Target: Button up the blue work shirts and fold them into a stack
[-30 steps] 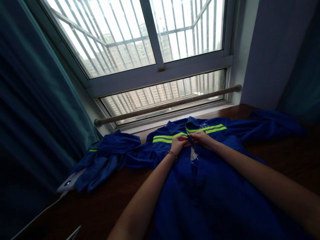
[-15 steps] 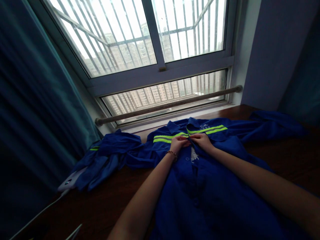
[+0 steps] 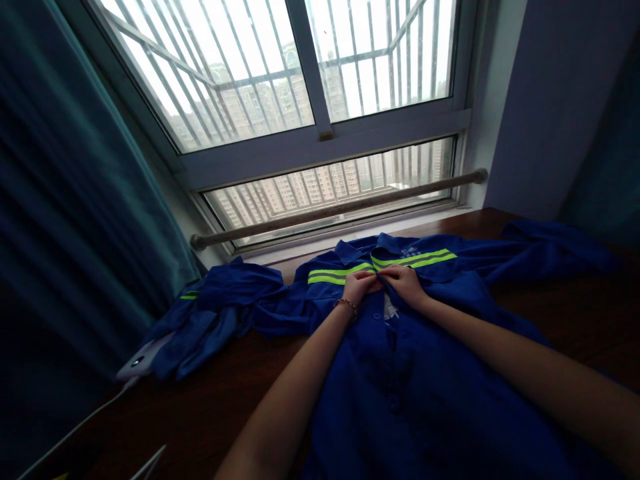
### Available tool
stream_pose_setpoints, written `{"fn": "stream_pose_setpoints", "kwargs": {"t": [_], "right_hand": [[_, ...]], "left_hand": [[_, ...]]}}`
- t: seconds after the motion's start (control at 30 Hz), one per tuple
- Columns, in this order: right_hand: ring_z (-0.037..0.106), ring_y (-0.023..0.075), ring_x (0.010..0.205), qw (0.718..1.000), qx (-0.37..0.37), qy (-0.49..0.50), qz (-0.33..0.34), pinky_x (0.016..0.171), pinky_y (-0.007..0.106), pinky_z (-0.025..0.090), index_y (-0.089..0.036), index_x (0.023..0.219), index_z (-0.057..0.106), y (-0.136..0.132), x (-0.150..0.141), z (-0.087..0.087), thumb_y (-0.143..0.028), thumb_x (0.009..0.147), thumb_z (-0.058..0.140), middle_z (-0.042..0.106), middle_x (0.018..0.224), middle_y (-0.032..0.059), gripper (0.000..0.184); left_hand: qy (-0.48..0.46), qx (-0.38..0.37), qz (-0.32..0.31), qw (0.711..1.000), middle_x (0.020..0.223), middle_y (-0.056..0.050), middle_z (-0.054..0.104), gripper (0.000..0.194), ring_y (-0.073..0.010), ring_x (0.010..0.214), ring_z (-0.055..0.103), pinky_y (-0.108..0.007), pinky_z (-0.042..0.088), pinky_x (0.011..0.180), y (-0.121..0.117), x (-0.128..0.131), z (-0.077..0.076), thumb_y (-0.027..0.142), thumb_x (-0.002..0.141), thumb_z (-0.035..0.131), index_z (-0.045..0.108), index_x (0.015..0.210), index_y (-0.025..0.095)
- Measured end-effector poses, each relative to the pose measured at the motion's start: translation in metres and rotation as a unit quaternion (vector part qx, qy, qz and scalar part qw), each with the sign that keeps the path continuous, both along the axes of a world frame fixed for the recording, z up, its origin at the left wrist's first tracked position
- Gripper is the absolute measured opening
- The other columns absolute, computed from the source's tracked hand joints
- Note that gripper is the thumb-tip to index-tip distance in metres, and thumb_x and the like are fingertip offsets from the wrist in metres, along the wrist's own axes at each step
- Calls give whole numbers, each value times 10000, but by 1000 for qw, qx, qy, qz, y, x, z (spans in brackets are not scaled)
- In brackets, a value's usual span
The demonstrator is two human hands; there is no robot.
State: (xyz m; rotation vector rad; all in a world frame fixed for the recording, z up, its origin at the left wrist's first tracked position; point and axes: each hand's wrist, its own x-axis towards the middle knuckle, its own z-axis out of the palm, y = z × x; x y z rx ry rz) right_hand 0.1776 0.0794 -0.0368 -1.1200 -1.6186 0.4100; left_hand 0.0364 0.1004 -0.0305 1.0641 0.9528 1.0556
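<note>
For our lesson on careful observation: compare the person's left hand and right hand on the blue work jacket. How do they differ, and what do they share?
The left hand has a beaded bracelet at its wrist; the right hand has a bare wrist. The left hand lies on the jacket's left front panel, the right hand on the right panel. Both pinch the front opening of the blue work jacket just below its yellow reflective stripe.

Jacket point(image 3: 425, 373): royal blue, w/ 2 neon yellow-green stripes point(image 3: 340, 275) across the chest, a dark band betw. them; small white print near the collar, pale lining at the open front. 2nd blue garment point(image 3: 215, 313) at left, same yellow-green bit on it. Table point(image 3: 200, 407): dark reddish-brown wood. Curtain point(image 3: 65, 220): deep teal, plain. Window frame point(image 3: 320, 150): grey-white, pale bars outside. Rail point(image 3: 340, 208): beige. Wall point(image 3: 545, 107): dull lilac-grey. Bracelet point(image 3: 346, 305) on left wrist: reddish-brown beads. Phone point(image 3: 140, 363): white.
</note>
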Motion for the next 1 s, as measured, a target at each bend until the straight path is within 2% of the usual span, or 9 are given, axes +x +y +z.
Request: {"fn": "stream_pose_setpoints", "kwargs": {"t": [0.13,0.23,0.53,0.73,1.0], "right_hand": [[586,141,749,1000,6,-17,-20,708,239,440,-169,789,693,-4,-1,3,-197,745,539,647,791,41,163],[575,134,753,999,15,-38,-13,717,234,431,-168,795,688,-6,-1,4,-182,751,527,641,810,40,168],[529,115,620,997,-16,-75,-19,605,224,411,-131,750,623,2,-1,-2,-146,662,583,590,706,21,98],[522,110,588,997,-39,-69,-9,580,219,408,-128,746,592,5,-1,-4,-137,643,594,577,662,9,103],[546,126,614,997,-53,-57,-16,593,231,421,-130,774,591,4,-4,-4,-194,651,614,603,688,28,141]], "left_hand": [[4,1,7,1000,599,-57,643,192,-157,560,620,-267,521,569,1,0,1,275,644,685,603,669,104],[19,10,15,1000,593,-48,631,247,-149,549,612,-262,519,559,3,1,-2,312,605,712,585,654,105],[33,25,34,999,526,22,550,327,-115,480,567,-243,504,487,6,2,-7,252,499,768,492,618,123],[50,42,39,997,532,22,559,313,-98,453,557,-206,484,451,5,2,-7,240,528,756,488,645,128],[34,46,51,997,554,15,586,344,-112,468,580,-225,496,480,2,1,-5,191,554,744,453,731,143]]}}
